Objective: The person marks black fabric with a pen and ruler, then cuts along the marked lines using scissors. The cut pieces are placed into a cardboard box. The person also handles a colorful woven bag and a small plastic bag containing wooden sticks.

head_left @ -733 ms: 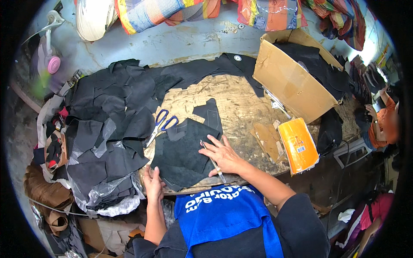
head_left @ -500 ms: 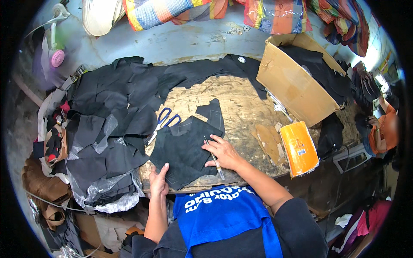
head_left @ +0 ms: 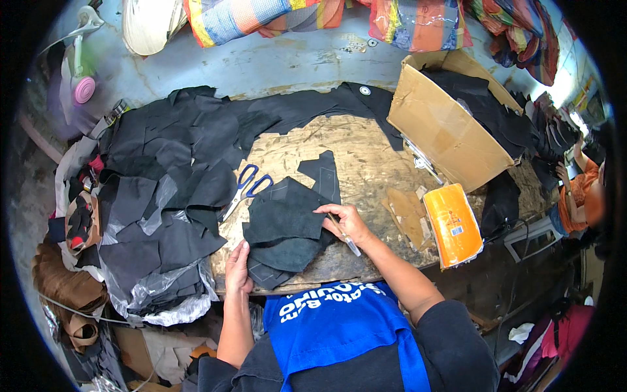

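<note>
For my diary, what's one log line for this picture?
left hand flat on black cloth piece | right hand holds pen on cloth | scissors beside | wooden table

- The upper black suede piece point(head_left: 287, 219) has been turned and shifted under the right hand point(head_left: 349, 222), whose fingers point(head_left: 324, 209) now pinch its right edge.
- The left hand point(head_left: 238, 268) has been slid to the stack's lower left corner.
</note>
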The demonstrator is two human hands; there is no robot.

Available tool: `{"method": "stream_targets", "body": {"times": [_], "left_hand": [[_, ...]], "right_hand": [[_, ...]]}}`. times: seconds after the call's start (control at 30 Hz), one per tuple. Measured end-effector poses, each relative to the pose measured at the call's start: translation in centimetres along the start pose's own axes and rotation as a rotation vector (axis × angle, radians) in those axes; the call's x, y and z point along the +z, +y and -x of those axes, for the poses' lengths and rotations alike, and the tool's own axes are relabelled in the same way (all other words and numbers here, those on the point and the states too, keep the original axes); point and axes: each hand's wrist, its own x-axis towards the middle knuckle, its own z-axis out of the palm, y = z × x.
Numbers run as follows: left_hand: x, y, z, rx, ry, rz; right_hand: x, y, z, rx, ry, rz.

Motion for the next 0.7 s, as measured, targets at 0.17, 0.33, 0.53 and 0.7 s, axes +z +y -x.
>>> {"method": "stream_targets", "body": {"times": [0.17,0.33,0.53,0.7], "left_hand": [[0.6,0.4,0.1,-0.019,0.093,-0.077],[1.8,0.8,0.2,-0.045,0.130,-0.116],[4.7,3.1,0.2,-0.077,-0.063,0.032],[12.1,4.4,-1.5,-0.048,-0.319,0.134]], "right_hand": [[0.4,1.9,-0.7,0.244,0.183,-0.718],[-0.4,4.3,-0.5,0.311,0.643,-0.662],[-4.9,3.9,-0.3,0.309,1.066,-0.098],[-4.0,-0.8,1.5,0.095,0.971,0.099]]}}
